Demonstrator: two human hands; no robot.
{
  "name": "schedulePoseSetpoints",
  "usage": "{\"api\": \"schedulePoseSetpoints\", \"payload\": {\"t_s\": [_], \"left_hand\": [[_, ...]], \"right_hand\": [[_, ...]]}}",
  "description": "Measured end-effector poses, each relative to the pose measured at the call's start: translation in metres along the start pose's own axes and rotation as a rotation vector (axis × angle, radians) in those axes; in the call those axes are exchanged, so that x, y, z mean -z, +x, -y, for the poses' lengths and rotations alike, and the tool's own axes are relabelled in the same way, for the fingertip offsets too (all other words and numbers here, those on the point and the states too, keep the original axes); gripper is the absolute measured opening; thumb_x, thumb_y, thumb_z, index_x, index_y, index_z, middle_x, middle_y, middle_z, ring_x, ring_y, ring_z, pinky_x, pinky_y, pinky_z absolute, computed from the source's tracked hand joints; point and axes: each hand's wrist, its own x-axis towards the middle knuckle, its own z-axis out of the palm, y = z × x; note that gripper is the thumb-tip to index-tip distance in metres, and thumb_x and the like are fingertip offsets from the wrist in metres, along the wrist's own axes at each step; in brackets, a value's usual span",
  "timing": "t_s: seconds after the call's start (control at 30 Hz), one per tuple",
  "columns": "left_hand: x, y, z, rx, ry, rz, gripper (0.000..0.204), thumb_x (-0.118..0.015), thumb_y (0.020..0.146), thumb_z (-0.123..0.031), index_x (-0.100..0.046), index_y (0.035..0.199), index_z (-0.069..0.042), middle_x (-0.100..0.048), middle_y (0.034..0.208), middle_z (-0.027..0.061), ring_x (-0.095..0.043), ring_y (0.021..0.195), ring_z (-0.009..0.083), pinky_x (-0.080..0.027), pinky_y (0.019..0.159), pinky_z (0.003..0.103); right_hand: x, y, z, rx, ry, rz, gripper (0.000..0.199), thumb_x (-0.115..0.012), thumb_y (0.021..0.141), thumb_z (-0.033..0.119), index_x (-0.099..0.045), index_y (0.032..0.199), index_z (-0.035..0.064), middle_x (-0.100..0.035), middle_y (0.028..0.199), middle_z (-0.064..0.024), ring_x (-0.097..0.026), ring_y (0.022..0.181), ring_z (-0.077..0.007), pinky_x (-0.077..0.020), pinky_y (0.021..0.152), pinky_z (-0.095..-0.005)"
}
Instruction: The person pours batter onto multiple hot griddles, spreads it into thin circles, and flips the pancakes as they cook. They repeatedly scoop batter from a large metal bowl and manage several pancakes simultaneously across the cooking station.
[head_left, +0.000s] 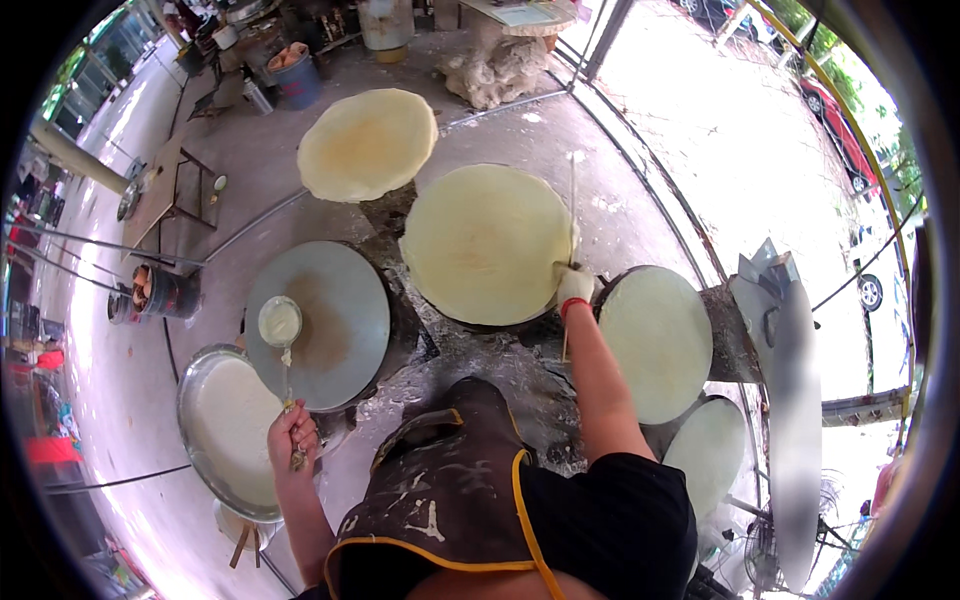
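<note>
My left hand (293, 436) is closed around the handle of a ladle (280, 322). The ladle's bowl, coated with pale batter, is over the bare grey griddle (350, 290), which has a brown patch at its middle. Beside it stands a wide metal basin (188, 420) of creamy batter (235, 420). My right hand (575, 284), in a whitish glove with a red band at the wrist, grips a long thin stick (573, 200) at the right edge of a round, pale yellow flatbread (485, 245). That flatbread covers the middle griddle. The fingertips of this hand are partly hidden.
Another round flatbread (367, 145) lies beyond, at the upper left. To the right are two more batter-covered griddles, one nearer (705, 455) and one farther (655, 345). A large metal sheet (790, 400) stands at far right. Buckets (295, 75) and a low table (160, 195) are farther off.
</note>
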Motion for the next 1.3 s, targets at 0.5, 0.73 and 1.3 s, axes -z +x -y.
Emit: {"api": "schedulePoseSetpoints", "payload": {"t_s": [0.5,0.73,1.3], "left_hand": [[0.116,-0.028,-0.059,-0.144,-0.027,-0.133,0.017,-0.053,0.085,-0.006,-0.049,0.098,0.003,-0.042,0.064,0.0012,-0.037,0.045,0.0068,-0.03,0.035,0.019],[0.142,-0.024,-0.063,-0.195,-0.155,-0.22,0.018,-0.053,0.084,-0.005,-0.048,0.1,0.003,-0.042,0.064,0.001,-0.037,0.045,0.0068,-0.029,0.035,0.019],[0.11,-0.02,-0.045,-0.32,-0.313,-0.55,0.018,-0.051,0.085,-0.007,-0.048,0.101,0.002,-0.04,0.061,0.0001,-0.036,0.043,0.0065,-0.03,0.033,0.018]], "right_hand": [[-0.116,-0.195,0.356,0.384,0.173,0.717,0.022,-0.066,0.076,0.007,-0.062,0.095,-0.0031,-0.063,0.079,-0.0051,-0.058,0.063,-0.0128,-0.047,0.057,-0.0232],[-0.275,-0.101,0.376,0.789,-0.683,0.507,0.027,-0.067,0.071,0.016,-0.064,0.089,-0.004,-0.064,0.074,-0.012,-0.059,0.062,-0.0163,-0.0472,0.059,-0.0326],[-0.406,-0.045,0.174,1.117,-1.045,0.664,0.02,-0.048,0.084,0.024,-0.061,0.097,0.0159,-0.062,0.094,-0.0141,-0.06,0.088,-0.0338,-0.0484,0.074,-0.0449]]}}
